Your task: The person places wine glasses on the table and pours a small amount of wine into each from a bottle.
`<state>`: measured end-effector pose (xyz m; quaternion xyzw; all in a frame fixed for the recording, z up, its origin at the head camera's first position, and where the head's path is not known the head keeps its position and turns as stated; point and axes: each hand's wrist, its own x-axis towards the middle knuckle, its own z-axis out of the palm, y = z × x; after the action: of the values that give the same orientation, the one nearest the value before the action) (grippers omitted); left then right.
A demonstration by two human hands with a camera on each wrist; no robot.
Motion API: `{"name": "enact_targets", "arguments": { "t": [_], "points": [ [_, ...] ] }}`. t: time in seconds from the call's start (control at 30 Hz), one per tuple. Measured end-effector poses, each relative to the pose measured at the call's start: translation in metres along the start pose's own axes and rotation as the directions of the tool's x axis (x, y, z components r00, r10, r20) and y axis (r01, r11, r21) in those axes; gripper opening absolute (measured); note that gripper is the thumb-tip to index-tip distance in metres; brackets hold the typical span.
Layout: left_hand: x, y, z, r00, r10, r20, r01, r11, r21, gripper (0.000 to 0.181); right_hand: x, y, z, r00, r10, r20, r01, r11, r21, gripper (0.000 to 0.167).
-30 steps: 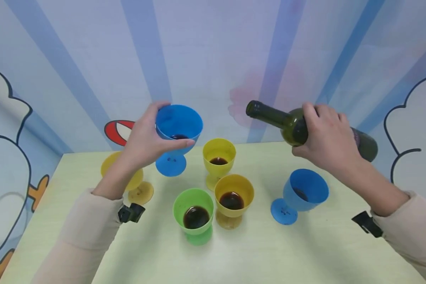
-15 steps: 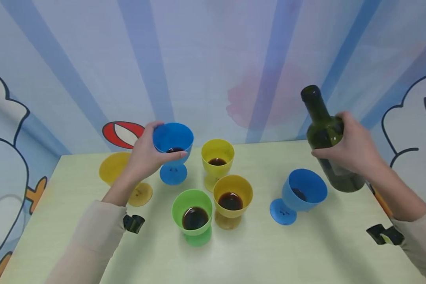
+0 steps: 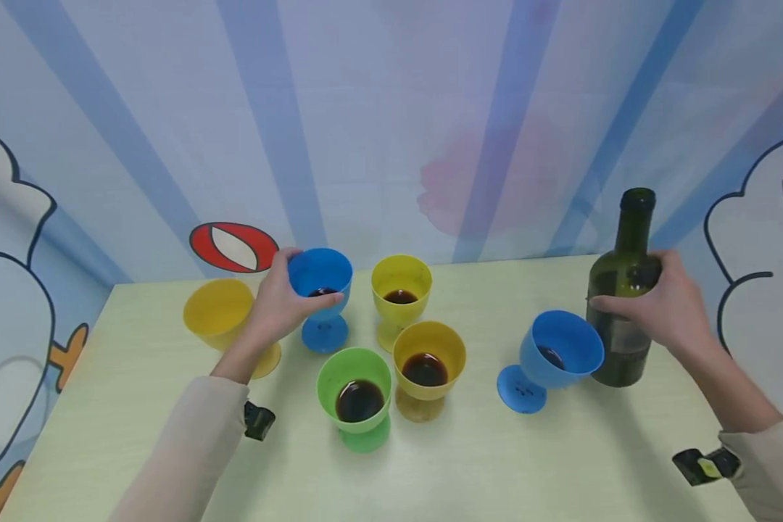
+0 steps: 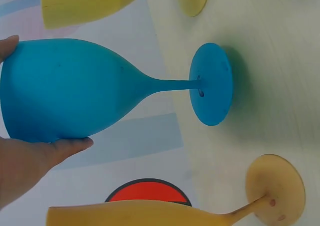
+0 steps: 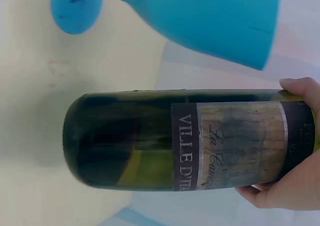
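My left hand (image 3: pixel 280 308) grips a blue goblet (image 3: pixel 322 268) by its bowl, with dark liquid low inside. In the left wrist view the goblet's round foot (image 4: pixel 211 84) hangs close over the table, its shadow beside it. My right hand (image 3: pixel 675 312) holds a dark green wine bottle (image 3: pixel 626 339) round its body. The bottle stands nearly upright, neck up, and its base (image 5: pixel 95 141) is slightly off the table in the right wrist view. Beside the bottle, on its left, is a second blue goblet (image 3: pixel 561 351) with a little dark liquid.
Between the hands stand a yellow goblet (image 3: pixel 401 274), an amber-yellow goblet (image 3: pixel 431 333) and a green goblet (image 3: pixel 355 362), each with dark liquid. Another yellow goblet (image 3: pixel 218 312) is left of my left hand, partly behind the forearm. A patterned backdrop (image 3: pixel 391 130) rises behind the table (image 3: pixel 470 464).
The bottle has swung from nearly level to upright and moved right and down toward the table. My left hand has lowered the blue goblet. The other goblets have not moved.
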<state>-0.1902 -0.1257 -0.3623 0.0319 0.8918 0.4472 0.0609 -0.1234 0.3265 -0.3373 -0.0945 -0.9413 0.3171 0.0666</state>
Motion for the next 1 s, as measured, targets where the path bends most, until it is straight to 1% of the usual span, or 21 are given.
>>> {"name": "enact_targets", "arguments": {
  "t": [0.3,0.4,0.57,0.7,0.77,0.83,0.93,1.0],
  "points": [
    [0.005,-0.008,0.010,0.999,-0.031,-0.019,0.031,0.999,-0.031,0.092,-0.004,0.025,0.015,0.998,0.057,0.000,-0.057,0.997,0.044,0.095],
    [0.006,-0.010,0.012,0.999,-0.044,-0.024,0.043,0.998,-0.042,0.092,-0.007,0.028,0.018,0.997,0.078,-0.002,-0.077,0.995,0.067,0.096],
    [0.006,-0.011,0.013,0.999,-0.047,-0.029,0.045,0.997,-0.055,0.091,-0.009,0.033,0.022,0.994,0.107,-0.004,-0.106,0.990,0.094,0.095],
    [0.006,-0.013,0.013,0.999,-0.046,-0.025,0.044,0.997,-0.056,0.092,-0.002,0.051,0.027,0.993,0.115,-0.013,-0.113,0.988,0.109,0.099],
    [0.006,-0.014,0.013,0.999,-0.046,-0.019,0.045,0.997,-0.056,0.093,0.004,0.065,0.032,0.991,0.128,-0.044,-0.124,0.989,0.084,0.097],
    [0.007,-0.015,0.012,0.999,-0.049,-0.012,0.048,0.997,-0.058,0.093,0.006,0.072,0.032,0.991,0.126,-0.047,-0.121,0.989,0.089,0.100],
    [0.007,-0.016,0.010,0.999,-0.051,0.002,0.051,0.997,-0.052,0.094,0.003,0.070,0.030,0.992,0.115,-0.046,-0.110,0.990,0.087,0.099],
    [0.008,-0.017,0.009,0.999,-0.053,0.011,0.054,0.997,-0.049,0.095,-0.003,0.059,0.025,0.996,0.091,-0.014,-0.089,0.989,0.119,0.101]
  ]
}}
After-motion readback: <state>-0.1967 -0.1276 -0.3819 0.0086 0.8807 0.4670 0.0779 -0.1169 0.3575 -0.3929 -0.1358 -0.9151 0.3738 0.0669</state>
